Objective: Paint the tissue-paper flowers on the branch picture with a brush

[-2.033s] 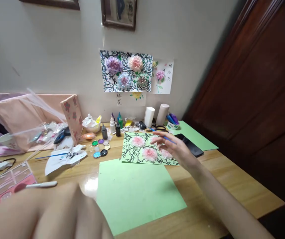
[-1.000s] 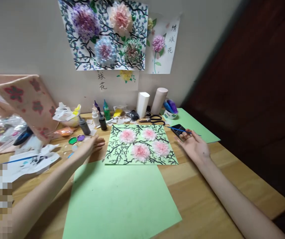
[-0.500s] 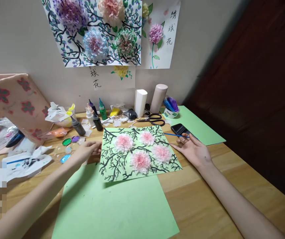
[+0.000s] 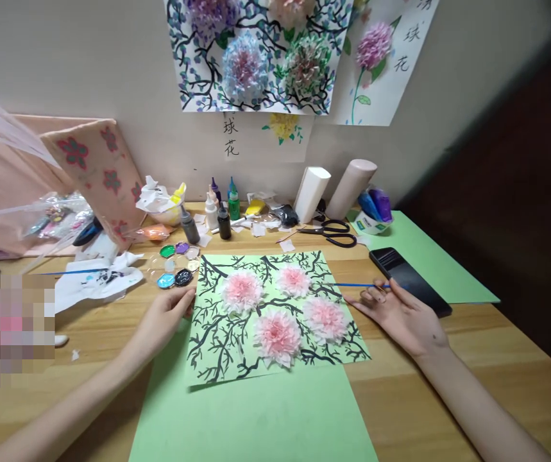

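Head view: the left hand [image 4: 164,317] has its fingertips at the left edge of the painted sheet [image 4: 217,340]. That edge looks slightly raised above its shadow, but whether the thumb is tucked under it in a pinch or the fingers only rest on top cannot be told from this angle. The right hand [image 4: 403,314] lies low and mostly flat at the sheet's right edge, its fingers loosely closed round a thin blue brush [image 4: 352,285] that points left across the paper's upper corner. The sheet lies in the middle of the wooden table [image 4: 472,378], overlapping a larger piece of plain green paper [image 4: 256,417]. It is probably very light and floppy, prone to sag or crease if lifted by one corner. The four pink paper flowers [image 4: 241,290] standing up from it look soft and easily crushed. The bare margins on the two sides would be the safe places to hold, with the fingers kept off the blooms and the black branches. A dark phone [image 4: 410,279] lies just beyond the right hand, small paint pots [image 4: 176,266] sit just beyond the left, and scissors [image 4: 333,234] and little bottles [image 4: 220,215] are further back by the wall.
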Motion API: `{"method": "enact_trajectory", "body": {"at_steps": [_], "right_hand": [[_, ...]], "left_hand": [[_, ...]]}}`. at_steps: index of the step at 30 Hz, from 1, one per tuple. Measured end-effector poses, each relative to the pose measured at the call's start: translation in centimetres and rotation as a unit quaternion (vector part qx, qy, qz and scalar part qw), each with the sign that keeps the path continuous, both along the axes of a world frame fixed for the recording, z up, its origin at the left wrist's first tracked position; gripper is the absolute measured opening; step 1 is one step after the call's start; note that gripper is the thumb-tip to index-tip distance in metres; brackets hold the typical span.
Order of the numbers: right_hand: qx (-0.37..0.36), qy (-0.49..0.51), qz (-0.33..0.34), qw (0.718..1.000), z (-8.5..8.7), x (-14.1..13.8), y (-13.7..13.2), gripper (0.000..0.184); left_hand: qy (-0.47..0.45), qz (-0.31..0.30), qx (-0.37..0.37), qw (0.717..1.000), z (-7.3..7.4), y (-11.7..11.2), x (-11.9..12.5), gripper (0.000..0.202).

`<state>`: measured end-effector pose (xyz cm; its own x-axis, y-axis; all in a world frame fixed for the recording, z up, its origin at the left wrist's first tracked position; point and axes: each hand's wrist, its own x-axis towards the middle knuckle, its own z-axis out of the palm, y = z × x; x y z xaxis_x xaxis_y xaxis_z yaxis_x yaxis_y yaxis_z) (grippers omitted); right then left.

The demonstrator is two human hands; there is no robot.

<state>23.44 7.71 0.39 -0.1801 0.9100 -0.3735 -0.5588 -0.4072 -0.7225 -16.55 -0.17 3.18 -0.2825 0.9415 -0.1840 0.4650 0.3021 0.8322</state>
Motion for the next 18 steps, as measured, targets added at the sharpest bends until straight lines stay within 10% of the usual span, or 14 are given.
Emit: {"method": "enact_trajectory", "body": {"at_steps": [12, 18], "right_hand": [[0.076, -0.112, -0.013, 0.991, -1.2, 0.2, 0.1, 0.013], [0.147, -0.236, -0.026, 0.960, 2.1, 0.7, 0.2, 0.024]], "left_hand": [[0.015, -0.056, 0.048, 0.997, -1.1, -2.7, -1.0, 0.049], [0.112, -0.014, 0.132, 0.985, -1.1, -4.6, -5.0, 0.033]]}}
